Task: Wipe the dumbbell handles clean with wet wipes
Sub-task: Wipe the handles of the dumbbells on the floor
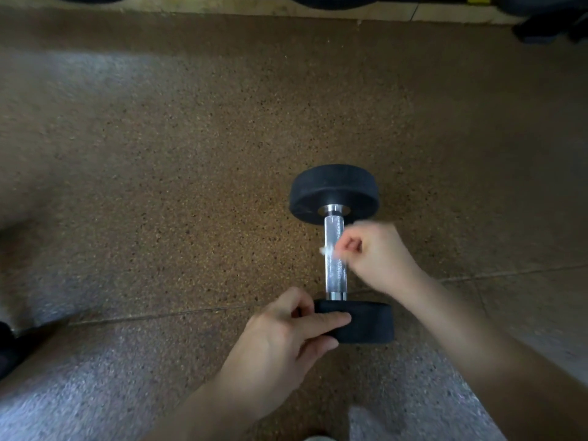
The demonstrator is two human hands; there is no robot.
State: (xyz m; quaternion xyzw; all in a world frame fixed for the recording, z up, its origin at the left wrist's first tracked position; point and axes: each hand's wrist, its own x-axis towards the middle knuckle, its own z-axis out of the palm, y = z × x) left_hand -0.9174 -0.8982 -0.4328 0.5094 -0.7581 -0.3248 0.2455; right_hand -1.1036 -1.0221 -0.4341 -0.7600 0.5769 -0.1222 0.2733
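A black dumbbell [334, 192] lies on the speckled brown floor, its knurled chrome handle [334, 272] running away from me. My right hand [378, 256] is curled beside the middle of the handle and pinches a small crumpled white wet wipe [327, 250] against the metal; the hand is motion-blurred. My left hand [286, 338] grips the near black weight head [366, 323], thumb on top and fingers wrapped round its left side.
Rubber gym flooring [159, 186] spreads all around, with a seam line crossing near the dumbbell. Dark equipment [547, 27] stands at the far right top edge, and another dark object [6, 348] sits at the left edge.
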